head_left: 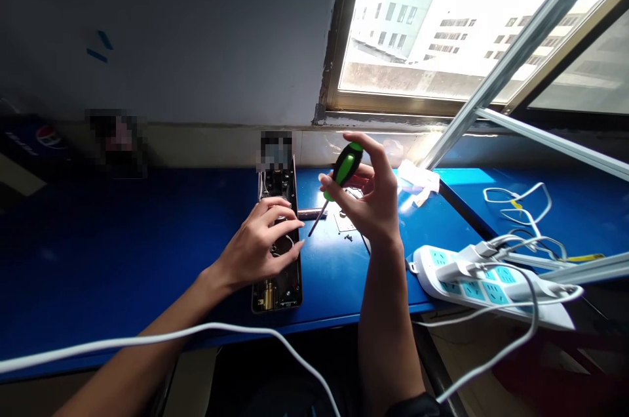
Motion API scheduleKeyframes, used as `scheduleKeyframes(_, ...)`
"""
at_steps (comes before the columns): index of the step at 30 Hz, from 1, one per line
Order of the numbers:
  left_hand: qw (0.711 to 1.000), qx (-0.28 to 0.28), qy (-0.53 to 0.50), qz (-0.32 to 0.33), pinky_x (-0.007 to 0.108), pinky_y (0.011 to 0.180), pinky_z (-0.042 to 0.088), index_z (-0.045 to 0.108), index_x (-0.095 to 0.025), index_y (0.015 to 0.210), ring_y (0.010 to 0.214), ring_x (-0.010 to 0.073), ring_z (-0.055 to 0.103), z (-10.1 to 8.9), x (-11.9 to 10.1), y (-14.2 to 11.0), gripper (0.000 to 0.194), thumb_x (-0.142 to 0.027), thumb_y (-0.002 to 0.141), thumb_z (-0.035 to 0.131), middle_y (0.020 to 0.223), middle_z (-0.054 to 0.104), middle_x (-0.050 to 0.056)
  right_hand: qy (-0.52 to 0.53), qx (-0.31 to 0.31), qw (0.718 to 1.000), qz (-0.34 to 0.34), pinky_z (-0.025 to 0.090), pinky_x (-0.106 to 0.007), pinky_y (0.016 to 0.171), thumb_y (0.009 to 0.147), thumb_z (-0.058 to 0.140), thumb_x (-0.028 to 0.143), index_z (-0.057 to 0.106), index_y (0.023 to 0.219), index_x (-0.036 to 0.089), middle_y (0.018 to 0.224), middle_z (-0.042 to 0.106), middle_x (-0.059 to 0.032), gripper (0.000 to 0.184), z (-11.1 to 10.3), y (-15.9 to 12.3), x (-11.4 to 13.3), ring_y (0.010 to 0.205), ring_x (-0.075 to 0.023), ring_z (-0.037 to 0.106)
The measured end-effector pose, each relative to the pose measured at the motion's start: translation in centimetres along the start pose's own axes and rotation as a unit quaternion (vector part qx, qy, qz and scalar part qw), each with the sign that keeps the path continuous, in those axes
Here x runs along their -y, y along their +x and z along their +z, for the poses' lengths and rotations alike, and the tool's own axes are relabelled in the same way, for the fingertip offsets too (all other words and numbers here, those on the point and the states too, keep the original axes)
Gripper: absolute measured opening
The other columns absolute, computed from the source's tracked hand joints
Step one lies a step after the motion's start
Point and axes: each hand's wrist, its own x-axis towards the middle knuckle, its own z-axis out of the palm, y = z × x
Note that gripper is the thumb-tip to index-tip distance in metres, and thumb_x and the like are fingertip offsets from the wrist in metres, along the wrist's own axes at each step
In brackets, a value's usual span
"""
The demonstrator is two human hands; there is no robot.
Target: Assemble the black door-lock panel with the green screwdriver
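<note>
A screwdriver (346, 166) with a green and black handle is in my right hand (371, 191), gripped by the fingers around the handle. Its thin shaft slants down and left, and the tip hangs apart from the casing's right edge. My left hand (265, 240) lies over a long, narrow, open dark casing (293, 286), its fingers bent and apart. Thumb and forefinger tips reach the casing's right side with a gap between them. Wires and a brass-coloured cylinder (268, 296) show inside the casing; my left hand hides its middle.
Small dark screws (348, 237) lie right of the casing near a pale flat piece (344, 221). A white power strip (462, 292) with plugs and cables sits at the table's right front edge. A white cable (216, 325) crosses the foreground. Metal bars (511, 50) stand by the window.
</note>
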Motion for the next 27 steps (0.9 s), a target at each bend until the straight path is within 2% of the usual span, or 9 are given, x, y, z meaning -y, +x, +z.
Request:
scheduleKeyframes(5,0.999,-0.046,0.000,0.005,0.048,0.098,0.056,0.074,-0.017,0.108,0.117,0.0292,0.057,0.5,0.0,-1.1,0.020,-0.025,0.089,0.079,0.103,0.071,0.010,0.015,-0.015,0.999,-0.039,0.069,-0.036,0.072,0.093,0.073,0.032,0.048,0.143,0.031,0.086,0.070,0.0012,0.056,1.2,0.1,0.8,0.073,-0.0183,0.075)
scheduleKeyframes(9,0.997,-0.068,0.009,0.024,0.045,0.092,0.058,0.073,-0.018,0.100,0.111,0.0274,0.059,0.7,0.1,-1.3,0.010,-0.017,0.091,0.076,0.098,0.072,0.008,0.016,-0.019,0.998,-0.052,0.069,-0.038,0.069,0.095,0.071,0.037,0.046,0.145,0.031,0.085,0.069,0.0006,0.056,1.7,0.1,0.8,0.071,-0.0192,0.074)
scheduleKeyframes(14,0.997,-0.068,0.001,0.030,0.044,0.091,0.057,0.072,-0.016,0.097,0.110,0.0267,0.059,0.8,0.3,-1.3,0.007,-0.014,0.091,0.075,0.096,0.072,0.008,0.029,-0.012,0.996,-0.079,0.069,-0.039,0.071,0.095,0.071,0.035,0.046,0.144,0.032,0.087,0.069,0.0000,0.056,1.6,0.2,1.0,0.076,-0.0200,0.075)
scheduleKeyframes(19,0.997,-0.073,-0.028,0.010,0.041,0.091,0.058,0.072,-0.017,0.095,0.109,0.0255,0.059,0.9,0.4,-1.2,0.007,-0.017,0.090,0.078,0.093,0.072,0.007,0.062,0.024,0.990,-0.127,0.070,-0.038,0.076,0.094,0.073,0.031,0.047,0.145,0.034,0.098,0.070,-0.0009,0.057,1.4,0.2,1.5,0.084,-0.0200,0.077)
scheduleKeyframes(22,0.996,-0.084,-0.033,-0.009,0.040,0.090,0.058,0.073,-0.017,0.094,0.109,0.0252,0.059,1.1,0.4,-1.2,0.008,-0.019,0.089,0.079,0.092,0.072,0.006,0.062,0.035,0.990,-0.124,0.070,-0.039,0.078,0.095,0.072,0.030,0.045,0.146,0.034,0.105,0.071,-0.0018,0.058,1.6,0.1,1.7,0.087,-0.0201,0.077)
scheduleKeyframes(27,0.995,-0.090,0.015,-0.038,0.048,0.100,0.056,0.074,-0.017,0.110,0.119,0.0292,0.056,0.6,0.5,-1.4,0.027,-0.029,0.087,0.082,0.107,0.072,0.009,0.022,0.022,0.992,-0.121,0.070,-0.042,0.084,0.097,0.067,0.033,0.045,0.146,0.032,0.129,0.068,-0.0060,0.054,2.5,0.1,1.3,0.092,-0.0201,0.077)
